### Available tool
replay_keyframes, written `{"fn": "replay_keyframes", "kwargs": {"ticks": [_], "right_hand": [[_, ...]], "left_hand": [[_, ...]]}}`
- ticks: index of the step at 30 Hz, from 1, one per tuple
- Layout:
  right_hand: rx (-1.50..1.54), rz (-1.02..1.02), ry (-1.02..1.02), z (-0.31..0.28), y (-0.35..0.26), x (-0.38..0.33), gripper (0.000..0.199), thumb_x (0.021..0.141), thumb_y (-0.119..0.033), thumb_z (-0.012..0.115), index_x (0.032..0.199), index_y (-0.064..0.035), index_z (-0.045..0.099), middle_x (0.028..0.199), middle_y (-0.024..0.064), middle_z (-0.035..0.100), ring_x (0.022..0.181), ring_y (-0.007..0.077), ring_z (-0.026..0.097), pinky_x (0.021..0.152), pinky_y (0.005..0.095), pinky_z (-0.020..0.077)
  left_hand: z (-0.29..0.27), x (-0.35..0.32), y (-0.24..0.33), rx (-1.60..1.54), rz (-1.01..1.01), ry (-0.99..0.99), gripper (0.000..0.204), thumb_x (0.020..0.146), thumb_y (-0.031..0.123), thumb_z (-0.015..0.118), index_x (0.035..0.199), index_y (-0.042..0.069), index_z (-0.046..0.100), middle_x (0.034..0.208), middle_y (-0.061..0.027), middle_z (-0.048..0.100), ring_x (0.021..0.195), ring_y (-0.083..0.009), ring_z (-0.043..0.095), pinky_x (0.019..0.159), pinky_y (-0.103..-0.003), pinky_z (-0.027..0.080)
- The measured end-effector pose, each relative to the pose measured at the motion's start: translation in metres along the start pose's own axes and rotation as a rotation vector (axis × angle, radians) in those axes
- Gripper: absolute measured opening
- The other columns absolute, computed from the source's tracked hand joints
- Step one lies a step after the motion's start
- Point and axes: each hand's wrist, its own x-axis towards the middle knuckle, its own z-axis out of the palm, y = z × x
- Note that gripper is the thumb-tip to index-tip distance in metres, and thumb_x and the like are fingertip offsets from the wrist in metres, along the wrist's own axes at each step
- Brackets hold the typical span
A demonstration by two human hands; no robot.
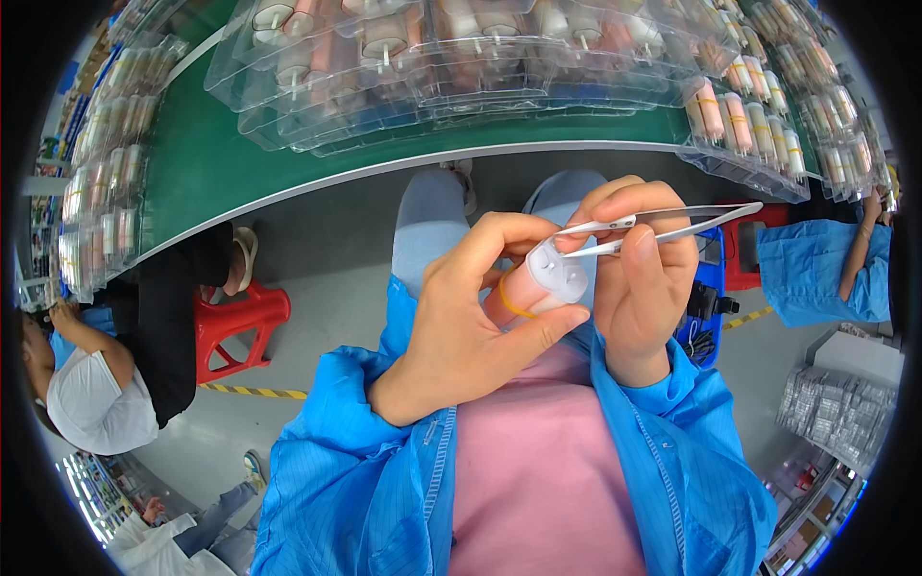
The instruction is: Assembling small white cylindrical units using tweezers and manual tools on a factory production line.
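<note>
Two hands work a small pink cylinder with tweezers above the lap.

The left hand [461,326] is wrapped around a pink cylindrical part [533,288] with a white end cap and a yellow band, thumb below and fingers curled over it, holding it in front of the chest. The right hand [639,278] pinches a pair of silver tweezers [663,223], whose tips meet the white cap. Both sleeves are blue, over a pink shirt. Ahead runs a green workbench [240,163] stacked with clear plastic trays [461,86] of similar pink parts. A red stool [240,326] stands to the left, beside a seated person.
</note>
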Motion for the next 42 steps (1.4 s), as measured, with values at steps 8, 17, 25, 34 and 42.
{"fn": "replay_keyframes", "kwargs": {"ticks": [8,17,25,34,42], "right_hand": [[-0.024,-0.164,-0.125,-0.002,0.001,0.001,0.028,0.09,-0.022,0.062,0.102,0.0038,0.058,0.095,0.0161,0.058,0.085,0.0183,0.058,0.075,0.029,0.0483],[-0.275,-0.26,-0.12,0.001,-0.007,-0.002,0.021,0.081,-0.015,0.072,0.092,0.0022,0.066,0.088,0.0142,0.065,0.079,0.0191,0.06,0.066,0.0282,0.0468],[-0.327,-0.197,-0.129,0.004,-0.011,-0.004,0.016,0.076,-0.004,0.072,0.089,0.0025,0.066,0.084,0.0149,0.067,0.073,0.0211,0.062,0.063,0.0282,0.048],[-0.349,-0.231,-0.176,0.004,-0.011,-0.001,0.014,0.075,-0.003,0.071,0.087,0.0032,0.066,0.082,0.0148,0.066,0.072,0.0215,0.062,0.062,0.0284,0.0479],[-0.394,-0.201,-0.181,0.006,-0.014,0.0,0.014,0.074,-0.003,0.072,0.085,0.0025,0.067,0.081,0.0141,0.066,0.072,0.0213,0.062,0.062,0.0284,0.0474]], "left_hand": [[0.002,0.001,-0.007,0.063,0.076,0.041,0.049,0.065,-0.001,0.082,0.107,-0.001,0.057,0.103,-0.0081,0.057,0.094,-0.0147,0.06,0.077,-0.027,0.052],[0.009,0.006,-0.017,0.04,0.144,0.178,0.034,0.064,-0.002,0.081,0.092,0.003,0.061,0.089,-0.0058,0.055,0.076,-0.0148,0.058,0.062,-0.025,0.045],[0.011,0.005,-0.017,0.086,0.137,0.194,0.029,0.07,-0.003,0.077,0.089,0.003,0.056,0.078,-0.0041,0.061,0.07,-0.0107,0.061,0.057,-0.023,0.047],[0.011,0.004,-0.015,0.061,0.183,0.211,0.028,0.072,-0.007,0.072,0.092,0.002,0.054,0.077,-0.0038,0.06,0.068,-0.0064,0.059,0.054,-0.02,0.046],[0.009,0.005,-0.018,0.107,0.236,0.205,0.026,0.072,-0.008,0.069,0.091,0.002,0.055,0.078,-0.0043,0.057,0.066,-0.0072,0.057,0.052,-0.021,0.044]]}}
